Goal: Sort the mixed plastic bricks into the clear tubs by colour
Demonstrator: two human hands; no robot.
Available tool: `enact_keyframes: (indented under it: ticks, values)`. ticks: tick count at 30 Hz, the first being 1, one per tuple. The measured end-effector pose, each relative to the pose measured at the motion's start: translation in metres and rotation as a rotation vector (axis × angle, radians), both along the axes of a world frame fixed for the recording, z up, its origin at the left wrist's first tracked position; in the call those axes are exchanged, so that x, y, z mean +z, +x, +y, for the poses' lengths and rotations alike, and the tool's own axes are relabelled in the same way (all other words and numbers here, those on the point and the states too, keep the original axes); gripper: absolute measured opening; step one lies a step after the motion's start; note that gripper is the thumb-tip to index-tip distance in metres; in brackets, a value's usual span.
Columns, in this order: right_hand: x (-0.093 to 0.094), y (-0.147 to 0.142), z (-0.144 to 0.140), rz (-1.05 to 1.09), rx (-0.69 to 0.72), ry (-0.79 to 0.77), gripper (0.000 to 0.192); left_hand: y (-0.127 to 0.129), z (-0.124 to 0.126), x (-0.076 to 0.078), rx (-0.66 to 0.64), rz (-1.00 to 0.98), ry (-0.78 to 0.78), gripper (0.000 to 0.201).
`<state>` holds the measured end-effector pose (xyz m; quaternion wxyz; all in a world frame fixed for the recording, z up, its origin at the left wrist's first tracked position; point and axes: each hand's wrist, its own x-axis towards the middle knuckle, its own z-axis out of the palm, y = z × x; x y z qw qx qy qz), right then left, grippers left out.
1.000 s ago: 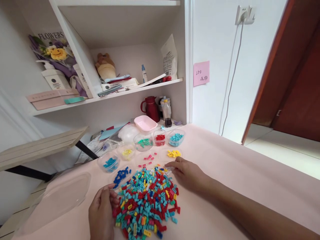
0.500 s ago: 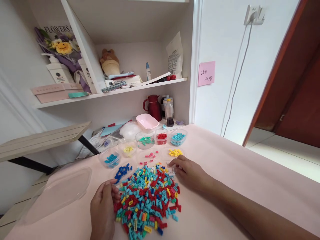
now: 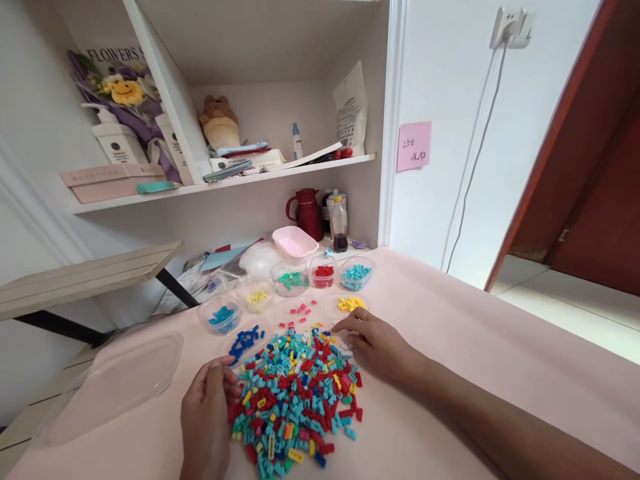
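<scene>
Little has shifted: both hands stay at the brick pile (image 3: 295,400) on the table (image 3: 450,347), right hand (image 3: 375,343) fingers loose, left hand (image 3: 207,413) curled, holding nothing visible.

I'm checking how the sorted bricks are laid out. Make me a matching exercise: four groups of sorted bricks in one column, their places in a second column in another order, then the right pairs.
Things:
1. red bricks
2. dark blue bricks
3. pink bricks
4. green bricks

Places:
A. loose group beyond the mixed pile, between the clear cups and the pile
B. clear cup between the green and light blue cups
C. clear cup just in front of the pink tub
D. group just beyond the left hand

Pairs: 1-B, 2-D, 3-A, 4-C
</scene>
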<state>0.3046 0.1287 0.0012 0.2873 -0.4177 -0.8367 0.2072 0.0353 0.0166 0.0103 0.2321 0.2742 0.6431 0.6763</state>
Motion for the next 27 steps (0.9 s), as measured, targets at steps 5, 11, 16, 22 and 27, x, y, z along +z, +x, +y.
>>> enact_keyframes:
  ticks: [5,11,16,22,27]
  values:
    - [-0.0034,-0.0021,-0.0004,-0.034,0.008,0.017,0.041,-0.0012,0.0013,-0.0009,-0.009,0.006,-0.016,0.036]
    - [-0.0038,-0.0013,-0.0011,-0.065,0.025,0.020,0.043,-0.0014,0.0007,-0.0014,-0.023,0.006,-0.013,0.034]
    - [-0.0041,-0.0004,-0.0009,-0.085,0.040,0.029,0.038,-0.0017,0.0012,-0.0028,-0.037,0.009,-0.005,0.033]
    - [-0.0036,0.0019,0.0006,-0.062,0.049,0.015,0.035,-0.0047,0.0021,-0.0057,-0.056,-0.005,-0.022,0.038]
    - [-0.0038,0.0024,0.0021,-0.022,0.039,-0.001,0.032,-0.0045,0.0016,-0.0053,-0.048,0.013,-0.020,0.036]
